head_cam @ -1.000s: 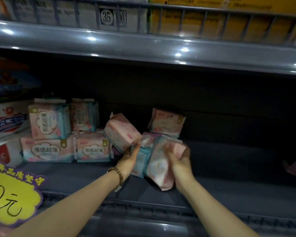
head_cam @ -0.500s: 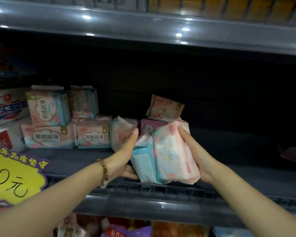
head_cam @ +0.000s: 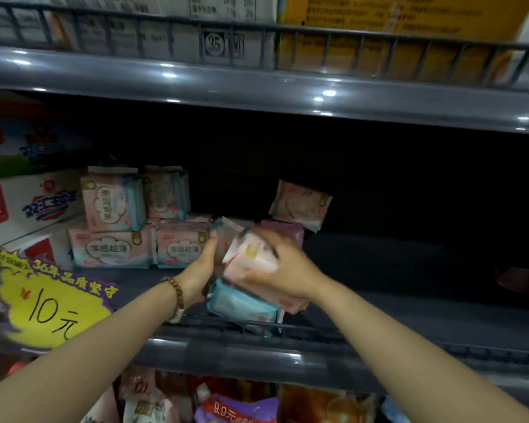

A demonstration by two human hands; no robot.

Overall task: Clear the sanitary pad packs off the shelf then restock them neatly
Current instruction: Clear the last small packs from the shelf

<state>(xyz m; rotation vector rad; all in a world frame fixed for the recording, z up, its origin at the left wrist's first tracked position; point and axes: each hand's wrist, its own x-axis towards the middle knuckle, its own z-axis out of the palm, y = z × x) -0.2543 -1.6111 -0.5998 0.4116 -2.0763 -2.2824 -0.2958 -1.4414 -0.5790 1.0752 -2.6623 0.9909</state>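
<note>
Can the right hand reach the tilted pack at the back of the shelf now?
Probably not yet: the right hand is holding a pink pack. The path to the tilted pack looks open.

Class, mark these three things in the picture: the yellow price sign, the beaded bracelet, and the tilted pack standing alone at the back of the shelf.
Yellow price sign [head_cam: 48, 312], head view, on its handwritten price.
Beaded bracelet [head_cam: 174, 288], head view, beads across the left wrist.
Tilted pack [head_cam: 300, 206], head view, middle of its front face.

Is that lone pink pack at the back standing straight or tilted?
Tilted: the pink pack leans, its edges slanted against the level shelf.
</note>
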